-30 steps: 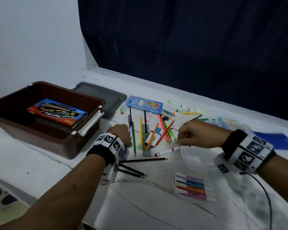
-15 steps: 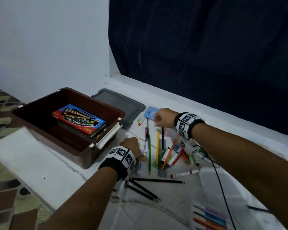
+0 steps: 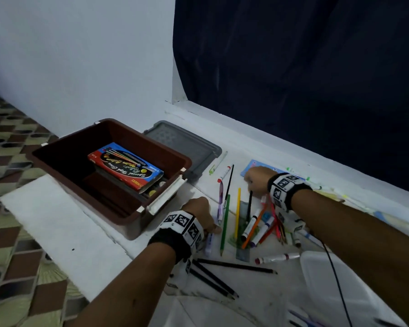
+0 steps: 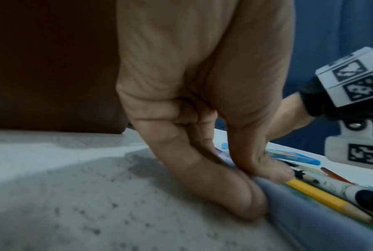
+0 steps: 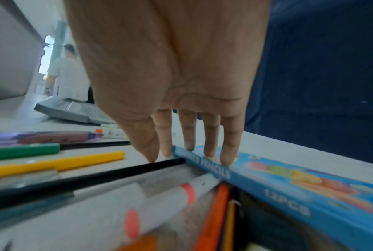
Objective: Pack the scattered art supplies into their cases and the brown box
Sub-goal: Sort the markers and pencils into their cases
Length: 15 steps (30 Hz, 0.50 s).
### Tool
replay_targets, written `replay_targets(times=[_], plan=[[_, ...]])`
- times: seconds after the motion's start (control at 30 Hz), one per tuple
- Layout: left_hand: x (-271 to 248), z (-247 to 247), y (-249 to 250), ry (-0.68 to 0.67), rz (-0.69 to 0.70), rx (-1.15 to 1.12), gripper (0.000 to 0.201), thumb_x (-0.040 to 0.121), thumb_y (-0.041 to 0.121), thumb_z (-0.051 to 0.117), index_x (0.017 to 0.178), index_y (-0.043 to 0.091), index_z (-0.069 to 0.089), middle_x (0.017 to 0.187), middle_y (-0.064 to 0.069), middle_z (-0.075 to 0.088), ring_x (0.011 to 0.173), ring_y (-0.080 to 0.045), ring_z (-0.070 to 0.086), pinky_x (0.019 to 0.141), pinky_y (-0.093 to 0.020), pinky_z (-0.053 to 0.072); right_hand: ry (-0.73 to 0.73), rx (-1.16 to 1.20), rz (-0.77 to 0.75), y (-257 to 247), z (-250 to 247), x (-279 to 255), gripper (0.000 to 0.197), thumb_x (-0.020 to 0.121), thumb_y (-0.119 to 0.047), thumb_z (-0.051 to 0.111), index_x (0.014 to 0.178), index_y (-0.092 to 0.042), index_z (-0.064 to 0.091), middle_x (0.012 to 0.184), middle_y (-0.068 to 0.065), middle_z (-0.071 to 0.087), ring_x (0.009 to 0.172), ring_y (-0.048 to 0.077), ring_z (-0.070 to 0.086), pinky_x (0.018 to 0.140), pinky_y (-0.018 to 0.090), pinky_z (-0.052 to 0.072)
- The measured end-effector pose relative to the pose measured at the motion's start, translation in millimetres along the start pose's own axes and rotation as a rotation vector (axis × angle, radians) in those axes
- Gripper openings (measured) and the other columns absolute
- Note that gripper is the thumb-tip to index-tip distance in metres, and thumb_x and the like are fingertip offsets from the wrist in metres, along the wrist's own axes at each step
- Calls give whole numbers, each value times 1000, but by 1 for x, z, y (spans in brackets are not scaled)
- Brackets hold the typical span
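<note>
The brown box stands open at the left with a red-and-blue pencil case inside. Loose pencils and markers lie fanned out to its right. My left hand is down beside the box, thumb and curled fingers pinching a pale purple pen on the table. My right hand reaches to the far side. Its straight fingers touch the near end of a blue coloured-pencil box, and its thumb meets a black pencil.
A grey lid lies behind the brown box. Black pencils lie near my left wrist, beside a red-capped marker. A clear plastic case sits at the lower right. The table edge drops to a tiled floor on the left.
My right hand has crossed from the clear case to the far blue pencil box. The left hand has stayed at the purple pen. My view has swung left.
</note>
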State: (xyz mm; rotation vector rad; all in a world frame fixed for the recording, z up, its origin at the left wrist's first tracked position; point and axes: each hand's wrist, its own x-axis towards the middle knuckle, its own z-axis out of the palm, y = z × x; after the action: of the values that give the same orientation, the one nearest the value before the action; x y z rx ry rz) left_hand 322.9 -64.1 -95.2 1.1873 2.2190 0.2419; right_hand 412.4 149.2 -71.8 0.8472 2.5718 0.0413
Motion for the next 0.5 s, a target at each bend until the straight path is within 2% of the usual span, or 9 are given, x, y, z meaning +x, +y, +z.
replay_targets(times=[0.03, 0.07, 0.1, 0.17, 0.23, 0.3, 0.4, 0.47, 0.5], plan=[[1, 0, 0, -5, 4, 9, 49, 67, 44, 86, 71, 13, 47, 72, -2, 57, 90, -25, 68, 80, -34, 57, 11, 23, 10, 7, 3, -6, 29, 83, -7, 57, 59, -9, 40, 64, 13, 40, 58, 26, 41, 57, 35, 33], [2, 1, 0, -1, 7, 20, 50, 68, 44, 85, 73, 11, 48, 76, -3, 58, 91, -25, 67, 78, -33, 56, 31, 46, 37, 14, 4, -13, 22, 83, -10, 57, 63, -4, 50, 68, 18, 46, 61, 29, 46, 59, 36, 37], [3, 1, -1, 11, 10, 29, 51, 68, 44, 85, 78, 10, 48, 83, -4, 60, 94, -25, 65, 77, -31, 54, 58, 83, 67, 22, 7, -20, 17, 84, -13, 58, 76, 1, 63, 80, 22, 57, 69, 32, 54, 63, 36, 43], [2, 3, -2, 42, 22, 51, 53, 69, 44, 84, 92, 11, 49, 104, -8, 62, 103, -25, 61, 80, -30, 50, 64, 117, 91, 36, 14, -36, 26, 85, -18, 59, 102, -1, 68, 102, 22, 62, 85, 31, 62, 76, 38, 52], [0, 3, -1, 73, 37, 87, 59, 70, 44, 83, 107, 10, 51, 119, -9, 60, 111, -27, 58, 87, -31, 49, 71, 120, 52, 46, 21, -58, 22, 87, -20, 58, 105, -10, 67, 104, 14, 65, 90, 27, 61, 82, 42, 53], [-2, 0, 2, 119, 53, 125, 61, 73, 41, 81, 115, 8, 52, 122, -11, 59, 114, -28, 57, 87, -30, 47, 61, 144, 17, 51, 30, -78, 28, 89, -23, 58, 116, -18, 62, 113, 8, 60, 100, 27, 58, 86, 42, 50], [-3, -6, 11, 168, 73, 156, 48, 76, 37, 76, 108, 9, 55, 117, -12, 62, 109, -29, 60, 84, -31, 49, 44, 169, 34, 51, 44, -107, 54, 90, -30, 61, 141, -29, 46, 136, 8, 43, 121, 30, 48, 100, 44, 43], [-5, -11, 21, 178, 107, 169, 36, 79, 35, 72, 98, 9, 55, 111, -14, 65, 104, -30, 62, 83, -33, 52, 48, 138, 65, 54, 53, -120, 56, 90, -34, 62, 143, -33, 43, 144, 10, 36, 130, 34, 40, 106, 48, 39], [-5, -12, 27, 182, 129, 171, 33, 81, 33, 70, 98, 9, 55, 110, -15, 65, 103, -31, 62, 83, -35, 52, 40, 129, 99, 57, 56, -126, 55, 90, -36, 61, 143, -34, 44, 143, 11, 37, 130, 34, 40, 106, 49, 38]])
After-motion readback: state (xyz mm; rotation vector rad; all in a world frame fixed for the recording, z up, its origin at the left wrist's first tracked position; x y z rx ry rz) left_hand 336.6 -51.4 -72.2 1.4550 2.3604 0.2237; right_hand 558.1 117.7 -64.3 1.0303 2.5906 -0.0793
